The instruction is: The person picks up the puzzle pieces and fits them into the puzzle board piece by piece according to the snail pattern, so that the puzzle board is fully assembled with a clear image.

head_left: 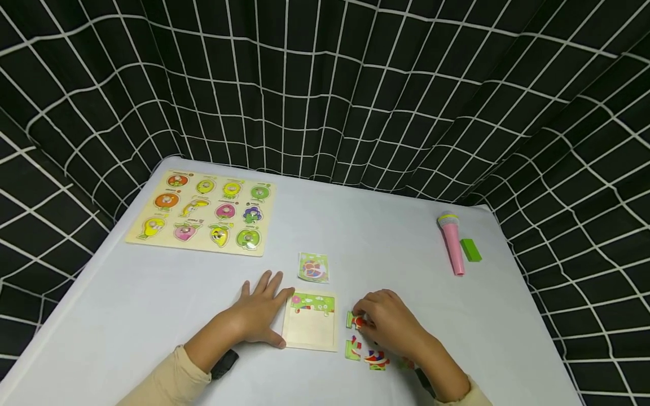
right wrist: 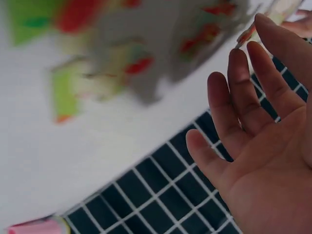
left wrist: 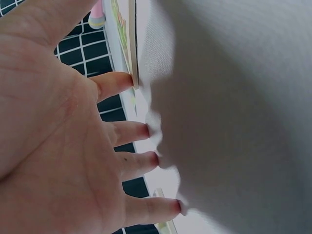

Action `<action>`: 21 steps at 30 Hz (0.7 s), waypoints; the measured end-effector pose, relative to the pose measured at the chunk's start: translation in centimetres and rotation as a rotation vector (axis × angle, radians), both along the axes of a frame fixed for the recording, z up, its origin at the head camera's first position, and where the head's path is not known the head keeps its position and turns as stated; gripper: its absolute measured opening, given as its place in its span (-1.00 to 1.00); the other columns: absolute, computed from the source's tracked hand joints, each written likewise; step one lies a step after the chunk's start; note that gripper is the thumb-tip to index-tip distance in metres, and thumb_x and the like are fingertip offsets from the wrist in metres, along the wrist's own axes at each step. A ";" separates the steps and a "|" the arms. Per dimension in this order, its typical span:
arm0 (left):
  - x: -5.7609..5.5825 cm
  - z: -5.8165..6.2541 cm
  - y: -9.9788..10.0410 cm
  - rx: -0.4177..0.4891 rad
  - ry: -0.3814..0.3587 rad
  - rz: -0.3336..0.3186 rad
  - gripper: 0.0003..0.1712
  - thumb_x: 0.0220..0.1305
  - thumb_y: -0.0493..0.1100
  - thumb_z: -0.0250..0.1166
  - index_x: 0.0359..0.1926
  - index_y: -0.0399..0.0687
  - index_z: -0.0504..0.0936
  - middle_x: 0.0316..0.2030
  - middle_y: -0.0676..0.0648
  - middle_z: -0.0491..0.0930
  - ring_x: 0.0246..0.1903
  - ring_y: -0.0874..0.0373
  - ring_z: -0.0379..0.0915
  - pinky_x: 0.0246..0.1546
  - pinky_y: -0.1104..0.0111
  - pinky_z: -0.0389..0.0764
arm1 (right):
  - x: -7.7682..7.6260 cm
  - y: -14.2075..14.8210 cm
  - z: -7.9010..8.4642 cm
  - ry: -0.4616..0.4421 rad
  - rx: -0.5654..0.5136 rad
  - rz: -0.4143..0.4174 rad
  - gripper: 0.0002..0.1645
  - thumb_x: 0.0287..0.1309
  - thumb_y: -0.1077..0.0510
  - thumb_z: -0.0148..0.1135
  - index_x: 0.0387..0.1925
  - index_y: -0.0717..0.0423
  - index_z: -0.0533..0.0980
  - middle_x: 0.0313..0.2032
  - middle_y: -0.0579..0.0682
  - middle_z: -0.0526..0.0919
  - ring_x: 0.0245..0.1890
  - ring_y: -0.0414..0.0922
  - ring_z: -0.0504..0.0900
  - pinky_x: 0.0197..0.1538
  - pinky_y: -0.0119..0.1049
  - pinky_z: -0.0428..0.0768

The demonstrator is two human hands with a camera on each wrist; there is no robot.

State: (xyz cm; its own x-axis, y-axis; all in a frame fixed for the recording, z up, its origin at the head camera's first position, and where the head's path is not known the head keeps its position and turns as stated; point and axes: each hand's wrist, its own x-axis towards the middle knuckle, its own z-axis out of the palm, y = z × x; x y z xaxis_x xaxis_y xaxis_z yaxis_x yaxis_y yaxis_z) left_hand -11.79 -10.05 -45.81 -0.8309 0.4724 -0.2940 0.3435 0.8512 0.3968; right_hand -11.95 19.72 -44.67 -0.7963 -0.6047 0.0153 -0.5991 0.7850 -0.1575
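In the head view a shallow wooden puzzle tray (head_left: 311,331) lies flat, its top strip filled with green flowered pieces. My left hand (head_left: 260,313) spreads its fingers at the tray's left side, index fingertip at the upper corner and thumb at the lower. The left wrist view has those straight fingers (left wrist: 131,131) resting on the cloth. To the right of the tray, my right hand (head_left: 391,322) pinches a red-and-green jigsaw piece (right wrist: 246,35) between thumb and fingertips. Below that hand lie loose jigsaw pieces (head_left: 352,348), one with red and blue stripes (head_left: 376,358).
Behind the tray lies a small picture card (head_left: 313,267). A wooden fruit peg puzzle (head_left: 203,211) occupies the back left. At the right are a pink toy microphone (head_left: 452,245) and a green block (head_left: 471,250). Black grid-patterned curtain (head_left: 325,84) surrounds the white table.
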 end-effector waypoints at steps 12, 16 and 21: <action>0.0 0.0 0.2 -0.034 -0.004 -0.002 0.22 -0.24 0.29 0.55 0.43 -0.01 0.24 0.49 -0.31 -0.08 0.48 -0.31 -0.29 0.24 -0.40 -0.05 | -0.8 -6.7 0.9 0.043 0.034 0.195 -0.64 -0.03 0.08 0.50 -0.12 -0.08 0.66 -0.19 -0.17 0.68 -0.05 -0.18 0.61 0.23 0.03 0.42; 0.0 0.1 0.2 -0.037 -0.004 -0.003 0.22 -0.24 0.30 0.55 0.43 -0.01 0.24 0.49 -0.31 -0.08 0.48 -0.31 -0.29 0.24 -0.40 -0.04 | -0.8 -8.4 0.3 0.027 0.057 0.210 -0.65 0.05 0.06 0.44 -0.07 -0.10 0.65 -0.13 -0.17 0.69 0.03 -0.15 0.59 0.27 0.08 0.37; -0.1 0.1 0.0 -0.041 -0.001 -0.006 0.22 -0.22 0.31 0.54 0.44 0.00 0.23 0.50 -0.29 -0.10 0.48 -0.30 -0.31 0.25 -0.39 -0.05 | -0.7 -9.4 -0.3 0.026 0.086 0.216 -0.67 0.09 0.04 0.40 -0.06 -0.14 0.66 -0.12 -0.17 0.69 0.05 -0.13 0.57 0.27 0.02 0.38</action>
